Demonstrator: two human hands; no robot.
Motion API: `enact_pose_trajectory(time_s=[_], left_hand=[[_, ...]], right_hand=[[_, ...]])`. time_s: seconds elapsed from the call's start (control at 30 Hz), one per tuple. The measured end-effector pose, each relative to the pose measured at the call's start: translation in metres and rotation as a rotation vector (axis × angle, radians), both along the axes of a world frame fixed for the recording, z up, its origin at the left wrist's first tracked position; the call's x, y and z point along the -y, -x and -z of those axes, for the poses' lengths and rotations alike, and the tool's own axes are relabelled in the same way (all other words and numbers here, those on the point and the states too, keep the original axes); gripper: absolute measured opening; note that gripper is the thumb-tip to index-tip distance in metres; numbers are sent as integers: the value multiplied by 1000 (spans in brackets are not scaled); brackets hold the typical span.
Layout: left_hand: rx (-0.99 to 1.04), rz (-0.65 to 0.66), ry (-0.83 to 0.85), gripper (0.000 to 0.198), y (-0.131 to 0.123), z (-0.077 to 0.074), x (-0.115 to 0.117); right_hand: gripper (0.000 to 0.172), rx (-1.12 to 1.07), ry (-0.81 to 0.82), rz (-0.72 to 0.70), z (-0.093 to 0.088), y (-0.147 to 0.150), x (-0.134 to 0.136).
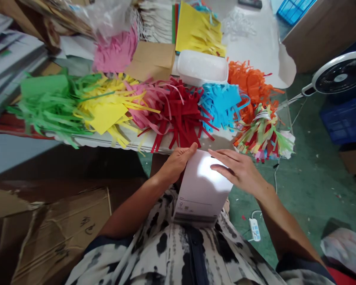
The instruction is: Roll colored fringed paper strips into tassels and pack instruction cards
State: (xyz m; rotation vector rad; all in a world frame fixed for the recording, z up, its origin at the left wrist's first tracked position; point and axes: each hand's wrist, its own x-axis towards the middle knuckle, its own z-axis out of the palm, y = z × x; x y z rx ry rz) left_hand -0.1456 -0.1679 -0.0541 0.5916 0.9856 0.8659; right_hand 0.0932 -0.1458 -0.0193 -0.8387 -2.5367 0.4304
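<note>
A flat white paper piece (195, 186) lies tilted in front of my body, with small print, a logo and grey stripes at its near end. My left hand (178, 160) grips its upper left edge, thumb on top and fingers underneath. Over its upper right part, my right hand (235, 168) has its fingers stretched out and apart, seemingly resting on the surface. A bright patch of light falls there. Just beyond my hands, dark red paper strips (182, 109) hang over the table edge; blue strips (221, 103) lie right of them.
Green (52, 103), yellow (108, 113) and orange paper strips (249, 81) line the table, with a mixed strip bundle (264, 134) at the corner. A white plastic tub (202, 67) sits behind. A fan (341, 75) stands right; cardboard (68, 233) is lower left; a power strip (254, 229) lies on the floor.
</note>
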Motion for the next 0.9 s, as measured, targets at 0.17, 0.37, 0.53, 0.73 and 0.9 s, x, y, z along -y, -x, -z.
enact_pose_trajectory(time_s=[0.17, 0.37, 0.53, 0.73, 0.9], left_hand=[[92, 13, -40, 57, -2, 6, 8], [91, 189, 0, 52, -1, 11, 24], [78, 236, -2, 51, 4, 13, 27], [74, 283, -34, 52, 9, 14, 28], [75, 292, -9, 55, 12, 11, 32]], right_hand=[[61, -44, 79, 7, 2, -6, 0], [56, -93, 99, 28, 3, -5, 0], [57, -174, 120, 5, 3, -2, 3], [50, -286, 116, 0, 9, 0, 8], [50, -289, 122, 0, 8, 0, 8]])
